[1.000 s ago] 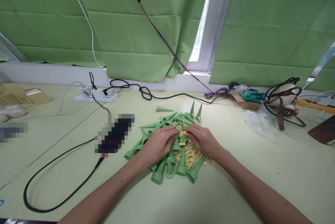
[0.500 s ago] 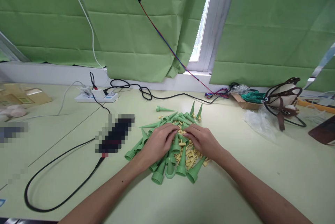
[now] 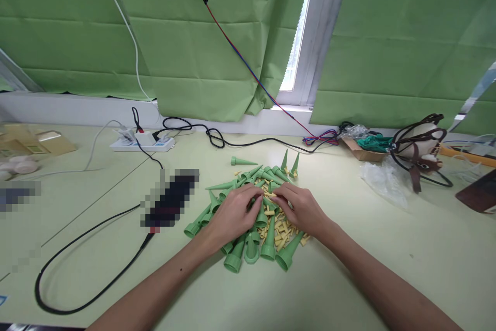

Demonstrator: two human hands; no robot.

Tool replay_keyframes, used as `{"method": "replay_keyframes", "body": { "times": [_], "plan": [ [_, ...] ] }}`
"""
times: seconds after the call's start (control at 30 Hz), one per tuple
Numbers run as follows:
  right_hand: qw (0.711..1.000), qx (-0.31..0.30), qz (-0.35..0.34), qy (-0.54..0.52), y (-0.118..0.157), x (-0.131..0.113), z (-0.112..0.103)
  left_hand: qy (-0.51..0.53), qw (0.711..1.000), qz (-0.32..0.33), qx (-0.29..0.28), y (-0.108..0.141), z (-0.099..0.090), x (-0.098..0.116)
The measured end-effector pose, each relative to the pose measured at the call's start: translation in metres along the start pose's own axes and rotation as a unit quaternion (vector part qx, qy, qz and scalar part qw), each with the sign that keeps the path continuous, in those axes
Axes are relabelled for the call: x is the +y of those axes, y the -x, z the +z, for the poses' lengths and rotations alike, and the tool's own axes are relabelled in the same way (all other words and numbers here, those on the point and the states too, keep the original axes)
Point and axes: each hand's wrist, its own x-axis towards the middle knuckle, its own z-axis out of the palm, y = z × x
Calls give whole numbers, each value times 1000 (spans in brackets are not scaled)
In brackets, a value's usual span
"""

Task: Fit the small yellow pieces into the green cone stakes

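I see a heap of green cones and small yellow bits in the middle of the worktop. Both hands are in it. The left hand has its thumb and fingers bent close together, and the right hand is bent too, its tips down by the yellow bits. I cannot tell if they pinch anything. The hands hide part of the heap, and cones lie all around the bits. Behind them, nearer the back edge, one lone cone lies flat and two standing cones point up. To the left are a blurred dark thing and a looped black cord. A white power strip sits by the back edge. Toward the back right corner are an open box and a clear plastic bag. Since the earlier look, the hands have hardly moved, and the cones around them lie the same.
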Motion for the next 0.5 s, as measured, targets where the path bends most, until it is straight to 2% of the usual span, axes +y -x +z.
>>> {"method": "replay_keyframes", "body": {
  "times": [0.5],
  "plan": [
    [1000,0,-2,15,1,0,1,17,1000,16,-17,1,2,-1]
  ]
}}
